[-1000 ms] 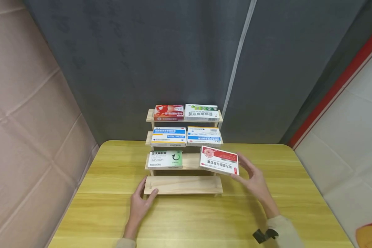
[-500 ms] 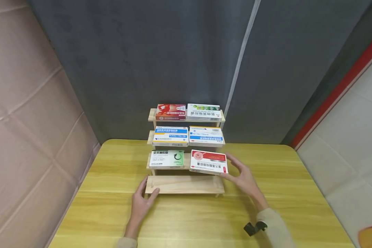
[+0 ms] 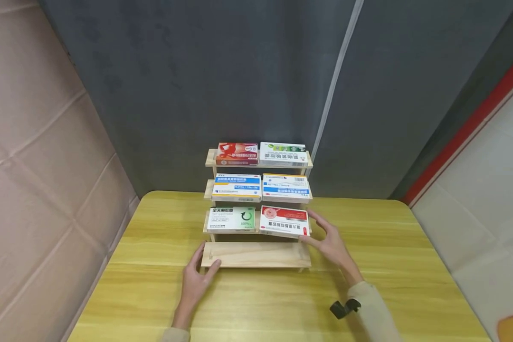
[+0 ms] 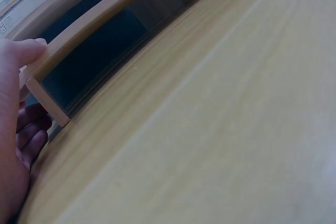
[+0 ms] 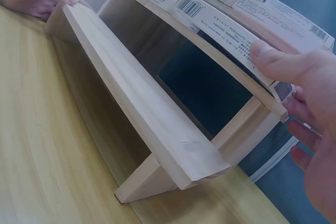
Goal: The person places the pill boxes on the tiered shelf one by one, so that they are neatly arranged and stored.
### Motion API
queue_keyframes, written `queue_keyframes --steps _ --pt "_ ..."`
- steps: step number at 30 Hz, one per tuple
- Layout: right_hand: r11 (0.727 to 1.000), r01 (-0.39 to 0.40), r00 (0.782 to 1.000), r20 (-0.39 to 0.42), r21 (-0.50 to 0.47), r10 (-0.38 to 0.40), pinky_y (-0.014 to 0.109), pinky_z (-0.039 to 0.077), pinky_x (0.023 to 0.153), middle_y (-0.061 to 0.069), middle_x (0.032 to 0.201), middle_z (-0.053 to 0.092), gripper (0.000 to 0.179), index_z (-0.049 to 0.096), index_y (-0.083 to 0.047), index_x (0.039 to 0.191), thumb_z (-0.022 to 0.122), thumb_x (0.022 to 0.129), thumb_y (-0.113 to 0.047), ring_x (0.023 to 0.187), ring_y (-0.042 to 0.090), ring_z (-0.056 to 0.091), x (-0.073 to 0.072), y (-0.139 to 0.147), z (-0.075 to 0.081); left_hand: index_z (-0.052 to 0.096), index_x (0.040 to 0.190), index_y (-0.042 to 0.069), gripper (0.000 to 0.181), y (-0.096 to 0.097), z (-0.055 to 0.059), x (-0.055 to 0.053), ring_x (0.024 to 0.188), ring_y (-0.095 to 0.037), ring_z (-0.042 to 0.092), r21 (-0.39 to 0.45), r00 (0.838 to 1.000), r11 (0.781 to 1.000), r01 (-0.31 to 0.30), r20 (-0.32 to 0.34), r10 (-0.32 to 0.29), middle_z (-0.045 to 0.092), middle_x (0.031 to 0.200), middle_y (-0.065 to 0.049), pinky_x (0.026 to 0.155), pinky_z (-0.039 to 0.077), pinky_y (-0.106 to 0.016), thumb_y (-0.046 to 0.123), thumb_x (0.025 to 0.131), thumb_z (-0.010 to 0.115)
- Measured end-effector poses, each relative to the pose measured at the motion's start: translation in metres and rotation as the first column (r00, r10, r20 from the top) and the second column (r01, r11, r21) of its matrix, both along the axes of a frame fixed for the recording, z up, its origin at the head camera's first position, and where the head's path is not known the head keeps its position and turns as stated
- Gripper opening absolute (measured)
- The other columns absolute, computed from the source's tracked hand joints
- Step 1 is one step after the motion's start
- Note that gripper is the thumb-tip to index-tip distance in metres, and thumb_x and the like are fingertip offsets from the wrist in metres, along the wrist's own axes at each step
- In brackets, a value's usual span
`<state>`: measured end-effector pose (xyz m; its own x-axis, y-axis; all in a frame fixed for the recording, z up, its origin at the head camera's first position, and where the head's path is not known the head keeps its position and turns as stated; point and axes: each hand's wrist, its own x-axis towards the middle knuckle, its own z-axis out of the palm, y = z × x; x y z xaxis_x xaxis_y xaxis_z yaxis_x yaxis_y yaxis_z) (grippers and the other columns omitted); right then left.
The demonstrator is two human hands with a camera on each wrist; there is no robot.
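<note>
A tiered wooden display rack (image 3: 256, 255) stands on the table in the head view. My left hand (image 3: 194, 282) grips the left end of its lowest step, thumb over the front edge and fingers at the side by the leg. My right hand (image 3: 332, 244) holds the right end of a red-and-white medicine box (image 3: 284, 221) between thumb and fingers. That box lies slightly askew on the second step from the bottom, its front edge over the step's edge. Beside it on the left lies a green-and-white medicine box (image 3: 232, 218). In the right wrist view the thumb (image 5: 268, 56) presses the box's front edge.
Two blue-and-white medicine boxes (image 3: 237, 186) lie one step higher. The top step bears a red medicine box (image 3: 237, 154) and a white-and-green medicine box (image 3: 283, 154). Behind the yellow wooden table (image 3: 154, 247) hangs a dark grey curtain (image 3: 222, 85).
My right hand has brought the red-and-white medicine box leftward onto the step, close to the green-and-white box, and its tilt has lessened. The left hand keeps its grip on the rack.
</note>
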<state>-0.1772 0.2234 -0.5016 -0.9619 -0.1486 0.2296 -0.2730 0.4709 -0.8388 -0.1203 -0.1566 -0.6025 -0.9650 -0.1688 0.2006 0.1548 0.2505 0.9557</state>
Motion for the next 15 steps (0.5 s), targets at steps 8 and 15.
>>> queue_keyframes --steps 8,15 --pt "0.999 -0.009 1.000 -0.023 -0.046 0.008 0.061 0.029 0.123 0.015 0.158 0.044 0.078 0.046 -0.012 0.153 0.084 0.084 -0.019 0.148 0.040 0.036 -0.002 -0.006 -0.002 0.044 0.151 0.006 0.077 0.000 0.002 0.001 0.138 -0.037 0.052 0.002 1.000 1.000 0.001 -0.009 -0.001 0.055 0.147 -0.022 0.109 0.032 -0.005 0.012 0.085 0.082" --pt "0.997 0.010 1.000 -0.021 -0.075 -0.012 0.062 0.024 0.125 0.011 0.162 0.039 0.078 0.043 -0.013 0.155 0.081 0.087 -0.023 0.152 0.038 0.030 -0.001 -0.011 -0.009 0.044 0.152 0.006 0.075 0.000 0.001 0.000 0.138 -0.037 0.051 -0.016 1.000 1.000 0.000 -0.009 0.000 0.054 0.148 -0.021 0.109 0.031 -0.005 0.016 0.087 0.081"
